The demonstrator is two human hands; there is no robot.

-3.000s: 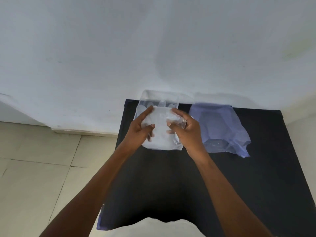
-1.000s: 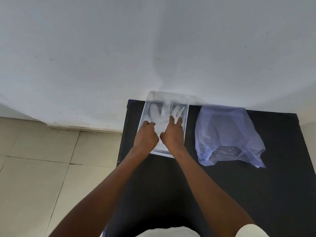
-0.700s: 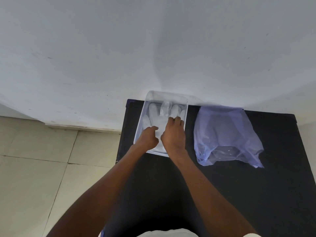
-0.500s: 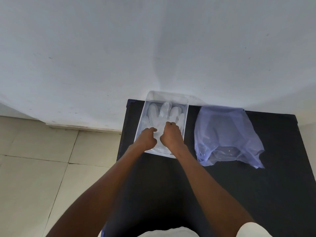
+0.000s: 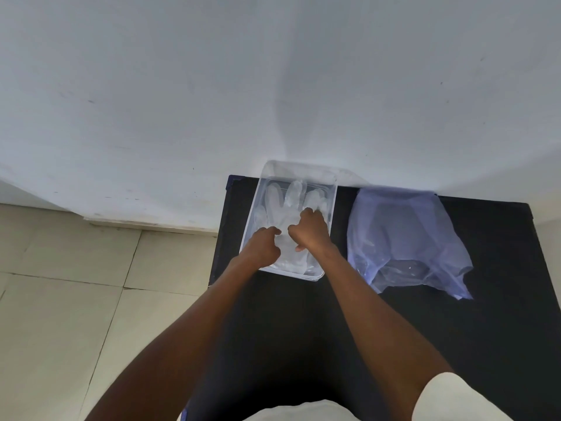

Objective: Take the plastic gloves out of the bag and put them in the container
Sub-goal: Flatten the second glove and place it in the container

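Clear plastic gloves [image 5: 280,208] lie flat inside a clear rectangular container [image 5: 332,189] at the back left of a black table [image 5: 303,314], their fingers pointing toward the wall. My left hand [image 5: 263,244] rests on the gloves' near left part with curled fingers. My right hand [image 5: 309,230] presses down on their right side, fingertips on the plastic. Neither hand lifts anything. A crumpled translucent blue bag [image 5: 403,238] lies to the right of the container.
A white wall [image 5: 273,86] rises directly behind the table. Pale floor tiles [image 5: 76,299] lie off the table's left edge. Bare black table surface stretches in front of the container and the bag.
Three seconds ago both hands held the gloves above the container. Since then they lowered them in. Over the last second both hands shifted slightly while pressing the gloves flat.
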